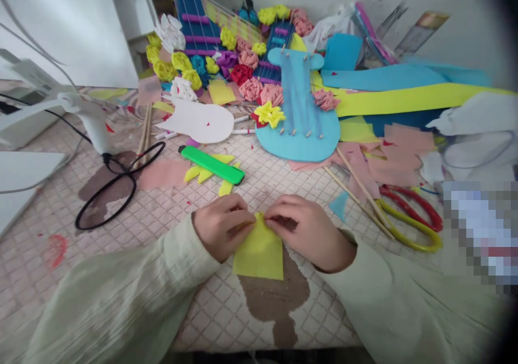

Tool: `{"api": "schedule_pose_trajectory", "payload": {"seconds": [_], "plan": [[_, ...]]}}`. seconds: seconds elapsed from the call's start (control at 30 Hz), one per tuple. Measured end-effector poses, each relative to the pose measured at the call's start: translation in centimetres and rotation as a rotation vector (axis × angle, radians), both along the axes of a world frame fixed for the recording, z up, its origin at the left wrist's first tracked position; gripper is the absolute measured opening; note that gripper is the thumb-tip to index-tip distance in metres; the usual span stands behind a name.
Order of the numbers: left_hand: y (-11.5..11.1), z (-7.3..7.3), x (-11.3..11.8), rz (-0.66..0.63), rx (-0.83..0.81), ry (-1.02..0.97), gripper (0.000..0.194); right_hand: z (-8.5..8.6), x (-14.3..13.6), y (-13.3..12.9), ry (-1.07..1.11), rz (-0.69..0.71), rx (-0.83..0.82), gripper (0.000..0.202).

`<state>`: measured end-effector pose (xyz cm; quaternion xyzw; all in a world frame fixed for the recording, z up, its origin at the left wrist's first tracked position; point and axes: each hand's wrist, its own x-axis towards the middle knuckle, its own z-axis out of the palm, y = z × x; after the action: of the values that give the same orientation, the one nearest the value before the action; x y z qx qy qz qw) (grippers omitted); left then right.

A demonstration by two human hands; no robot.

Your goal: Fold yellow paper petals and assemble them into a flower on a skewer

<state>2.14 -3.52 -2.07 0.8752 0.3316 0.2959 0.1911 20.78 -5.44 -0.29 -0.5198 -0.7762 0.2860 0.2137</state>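
Yellow tissue-like paper (259, 259), a small piece at the lower centre of the frame, is the thing being worked. Its lower part lies smooth and spread over a brown patch of the table (210, 315), while its top edge is drawn up to a narrow point between the hands. The left hand (222, 226) has its thumb and fingers closed on that top edge from one side, and the right hand (305, 232) pinches it from the other, the two sets of fingertips close together. Judging by how much of the sheet is flat, the shaping looks barely begun: only the top seems gathered, and most of the piece is left unworked. Just above the hands, a green pen-like tool (212, 164) lies across yellow pointed pieces (198, 174), out of use. Further up, a light blue cut-out (297, 145) looks well advanced, with strings running down its front and a yellow star-shaped flower (270, 115) at its left edge. A white cut-out (210, 121) beside it shows no strings. At the upper centre, a red flower (242, 75) and yellow flowers (164, 70) appear fully formed. Pink paper (396, 164) at the right lies loose, with scissors (421, 246) below it.
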Motion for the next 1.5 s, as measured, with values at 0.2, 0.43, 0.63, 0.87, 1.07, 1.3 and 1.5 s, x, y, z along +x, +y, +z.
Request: {"api": "schedule_pose_trajectory", "payload": {"seconds": [0.2, 0.43, 0.63, 0.87, 1.07, 1.3, 1.5], "plan": [[-0.23, -0.07, -0.02, -0.02, -0.022, 0.026, 0.017, 0.08, -0.05, 0.08, -0.006, -0.009, 0.008, 0.011], [-0.01, 0.12, -0.26, -0.064, -0.114, -0.005, 0.023, 0.02, 0.03, 0.06, -0.011, -0.019, 0.008, 0.009], [0.13, 0.56, -0.17, -0.053, -0.186, 0.026, 0.025, 0.01, -0.09, 0.07, -0.022, -0.02, 0.006, 0.009], [0.04, 0.42, 0.06, -0.021, -0.157, 0.031, 0.017, 0.13, -0.11, 0.12, -0.009, -0.026, 0.006, 0.01], [0.23, 0.16, -0.22, -0.033, -0.161, 0.017, 0.018, 0.09, -0.07, 0.1, -0.002, -0.027, 0.011, 0.01], [0.44, 0.09, -0.12, -0.051, -0.116, 0.002, 0.02, 0.06, 0.02, 0.1, -0.019, -0.031, 0.004, 0.01], [0.56, 0.12, -0.17, -0.04, -0.132, 0.05, 0.019, 0.08, -0.1, 0.19, -0.018, -0.023, 0.002, 0.009]]}}
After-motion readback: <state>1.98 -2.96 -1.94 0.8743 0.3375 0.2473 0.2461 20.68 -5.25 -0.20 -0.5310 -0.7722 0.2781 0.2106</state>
